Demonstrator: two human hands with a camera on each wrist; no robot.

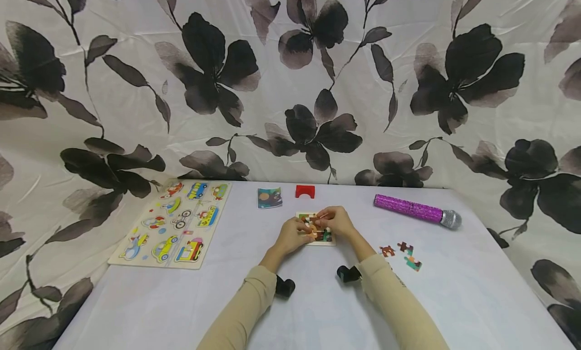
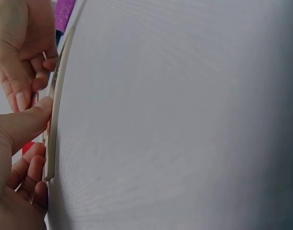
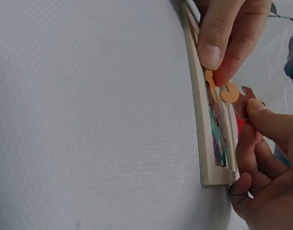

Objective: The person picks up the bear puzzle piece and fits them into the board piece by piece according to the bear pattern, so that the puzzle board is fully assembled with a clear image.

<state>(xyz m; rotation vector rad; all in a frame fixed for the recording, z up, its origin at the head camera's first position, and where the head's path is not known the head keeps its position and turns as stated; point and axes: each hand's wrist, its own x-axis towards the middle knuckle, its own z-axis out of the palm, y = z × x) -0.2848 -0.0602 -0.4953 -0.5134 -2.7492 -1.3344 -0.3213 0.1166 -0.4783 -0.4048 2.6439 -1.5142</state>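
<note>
A small wooden jigsaw board [image 1: 324,243] lies on the white table, partly covered by both hands. My right hand [image 1: 337,221] pinches a brown and orange puzzle piece [image 3: 240,104] between thumb and finger, just over the board's far part. At the board's left side is my left hand [image 1: 292,235]; in the right wrist view its thumb and forefinger close on an orange puzzle piece [image 3: 210,80] low over the board. Its other fingers curl by the board's end in the left wrist view. Coloured pieces show inside the frame.
Several loose puzzle pieces [image 1: 412,263] lie right of the board. A purple glittery microphone [image 1: 408,208] is farther back. Behind the board are a red arch block [image 1: 305,191] and a small picture card [image 1: 270,198]. A vehicle peg puzzle [image 1: 172,224] lies at left.
</note>
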